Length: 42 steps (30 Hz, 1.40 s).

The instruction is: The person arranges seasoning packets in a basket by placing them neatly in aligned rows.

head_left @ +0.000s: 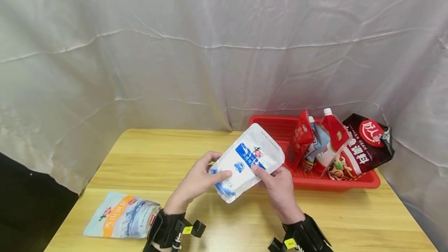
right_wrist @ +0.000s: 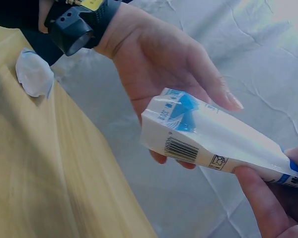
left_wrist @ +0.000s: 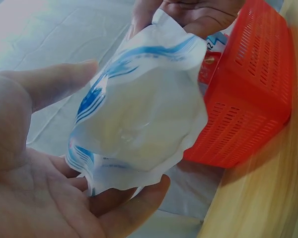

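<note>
left hand (head_left: 196, 180) and right hand (head_left: 276, 184) grip white pouch (head_left: 246, 162) | held between them above bench (head_left: 227, 224) middle | long axis slants toward far-right corner

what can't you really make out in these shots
- White and blue pouch: small print unreadable in the head view, too small; its front faces away from the right wrist view.
- Red basket: its floor is hidden by the sauce packs leaning in it; blurred in the left wrist view.
- Orange and blue bag: the left hand and its wrist strap cover its right edge.
- Right hand: fingers behind the pouch are hidden.
</note>
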Motion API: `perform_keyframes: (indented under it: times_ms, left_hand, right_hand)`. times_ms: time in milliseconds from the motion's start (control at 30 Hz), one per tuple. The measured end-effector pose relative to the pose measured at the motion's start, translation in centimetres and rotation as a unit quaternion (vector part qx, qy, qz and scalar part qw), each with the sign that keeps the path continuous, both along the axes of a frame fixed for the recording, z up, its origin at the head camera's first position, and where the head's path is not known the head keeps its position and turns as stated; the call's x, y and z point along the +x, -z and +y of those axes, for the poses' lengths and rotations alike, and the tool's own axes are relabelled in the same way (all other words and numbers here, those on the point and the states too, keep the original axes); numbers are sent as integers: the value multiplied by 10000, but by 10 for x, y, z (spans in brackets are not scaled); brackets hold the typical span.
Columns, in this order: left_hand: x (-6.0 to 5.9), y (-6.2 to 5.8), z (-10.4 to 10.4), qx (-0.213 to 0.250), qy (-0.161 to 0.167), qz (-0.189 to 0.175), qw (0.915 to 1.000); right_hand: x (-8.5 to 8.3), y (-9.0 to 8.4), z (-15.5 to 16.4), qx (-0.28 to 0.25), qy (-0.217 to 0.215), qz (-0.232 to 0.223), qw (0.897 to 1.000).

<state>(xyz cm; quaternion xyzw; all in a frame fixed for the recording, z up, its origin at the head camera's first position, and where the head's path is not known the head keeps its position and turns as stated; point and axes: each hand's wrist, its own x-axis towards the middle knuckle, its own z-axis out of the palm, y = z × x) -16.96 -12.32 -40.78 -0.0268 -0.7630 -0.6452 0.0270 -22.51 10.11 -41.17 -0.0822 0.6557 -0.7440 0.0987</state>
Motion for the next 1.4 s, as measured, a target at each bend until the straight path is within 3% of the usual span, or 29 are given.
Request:
perform_keyframes:
  times_ms: [233,533,767,1033,1400]
  left_hand:
    - [0,0,1,-81,349,-33,9994]
    - [-1,2,4,-396,763,171,9962]
    - [-1,2,7,-360,1103,277,9929]
    - [-3,4,15,-272,914,319,9949]
    - [-3,8,25,-323,733,219,9965]
  right_hand:
    - [-1,-8,6,329,-159,29,9993]
    - [-1,-14,9,564,-235,311,9976]
    - [0,-16,11,740,-344,432,9957]
    - [-2,-17,14,1028,-385,606,9921]
    - [-4,-34,34,1444,-270,1262,9811]
